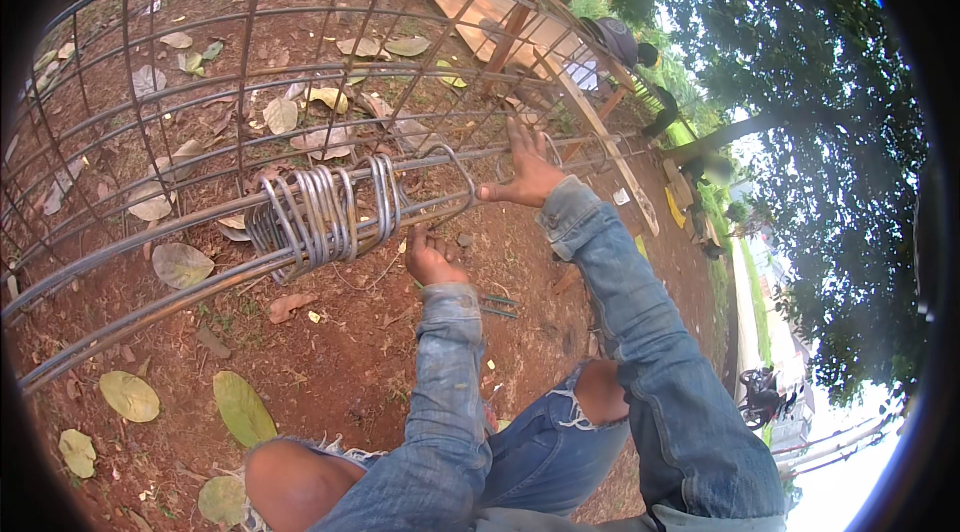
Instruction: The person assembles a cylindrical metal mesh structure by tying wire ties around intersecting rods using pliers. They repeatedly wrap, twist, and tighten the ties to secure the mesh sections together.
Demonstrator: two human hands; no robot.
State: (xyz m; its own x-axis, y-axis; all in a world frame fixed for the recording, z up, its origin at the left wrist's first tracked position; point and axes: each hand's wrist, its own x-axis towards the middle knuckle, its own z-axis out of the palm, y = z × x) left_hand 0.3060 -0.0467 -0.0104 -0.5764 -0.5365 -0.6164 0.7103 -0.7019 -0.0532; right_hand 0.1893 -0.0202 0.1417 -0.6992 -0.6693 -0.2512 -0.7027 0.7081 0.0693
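Two long steel reinforcing bars (150, 317) run side by side from the lower left toward the upper right. A bunch of bent steel stirrups (318, 215) is packed around them, and one separate stirrup (462, 168) stands just right of the bunch. Under the lower bar, my left hand (437, 259) is closed, its fingers curled up against the low end of that stirrup. My right hand (528, 172) has its fingers spread over the upper bar. Its thumb touches the right edge of the separate stirrup.
A rusty wire-mesh grid (250, 27) stands just beyond the bars. Dry leaves (183, 265) lie on the reddish soil. Wooden boards (600, 127) lean at the far right, where other people (660, 112) are near trees. A motorcycle (762, 397) stands farther right.
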